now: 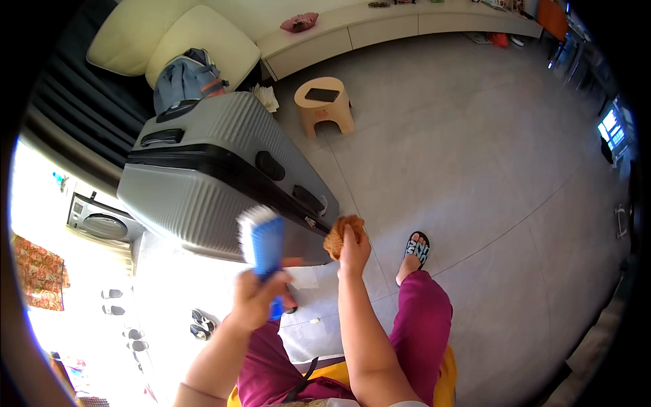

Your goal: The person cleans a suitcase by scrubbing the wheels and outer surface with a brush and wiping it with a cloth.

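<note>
My left hand (252, 300) grips a blue brush (265, 245) by its handle, white bristles upward; the brush is slightly blurred. In my right hand (354, 254) is a crumpled brown cloth (339, 239), close to the lower corner of a large grey suitcase (196, 203). The ribbed suitcase has a black band around its middle, black handles and black wheels. From this view the brush appears in front of the suitcase's side; whether it touches cannot be told.
A beige stool (327, 112) with a dark flat object (321, 95) stands beyond the suitcase. A grey-blue backpack (186, 81) rests behind it against a cream cushioned seat (203, 41). A long low cabinet (380, 34) lines the wall. Several shoes (202, 324) lie at the left.
</note>
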A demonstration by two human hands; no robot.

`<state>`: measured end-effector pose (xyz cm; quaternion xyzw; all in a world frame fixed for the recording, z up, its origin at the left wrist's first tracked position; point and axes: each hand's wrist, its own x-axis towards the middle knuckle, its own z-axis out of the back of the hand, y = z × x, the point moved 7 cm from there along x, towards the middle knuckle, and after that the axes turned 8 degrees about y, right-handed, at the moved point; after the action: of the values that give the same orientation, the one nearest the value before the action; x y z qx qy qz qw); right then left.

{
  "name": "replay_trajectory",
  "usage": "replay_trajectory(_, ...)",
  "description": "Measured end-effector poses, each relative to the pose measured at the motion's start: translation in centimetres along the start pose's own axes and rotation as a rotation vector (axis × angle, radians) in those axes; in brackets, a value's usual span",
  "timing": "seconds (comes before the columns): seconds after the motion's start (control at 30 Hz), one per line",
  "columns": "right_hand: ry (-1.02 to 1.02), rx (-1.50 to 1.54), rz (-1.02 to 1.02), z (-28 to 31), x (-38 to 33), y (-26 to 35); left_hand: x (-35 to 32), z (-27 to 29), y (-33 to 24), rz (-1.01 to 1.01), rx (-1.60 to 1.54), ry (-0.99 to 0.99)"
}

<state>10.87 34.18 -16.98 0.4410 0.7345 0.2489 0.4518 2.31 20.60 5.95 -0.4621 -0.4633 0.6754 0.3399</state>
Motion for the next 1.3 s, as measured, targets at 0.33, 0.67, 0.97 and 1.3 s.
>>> replay_trajectory(0.33, 0.414, -0.493, 0.631, -14.3, -13.2, 8.3, -0.4, 6.9, -13.2, -0.380, 1.250, -0.493)
replay_trajectory(0.67, 0.293, -0.500, 0.264, -6.6, -7.6, 0.2, -3.5, 12.4, -9.8, -0.363, 0.686, -0.577)
replay_trajectory(0.97, 0.355, -0.800, 0.881, -14.6, -3.2, 9.4, -4.7, 12.7, -8.3, -0.319, 0.705, -0.556)
replay_trajectory(1.3, 0.130, -0.860, 0.676, -14.2, -0.4, 9.1, -3.6, 11.6, -10.4, -0.329, 0.681, -0.527)
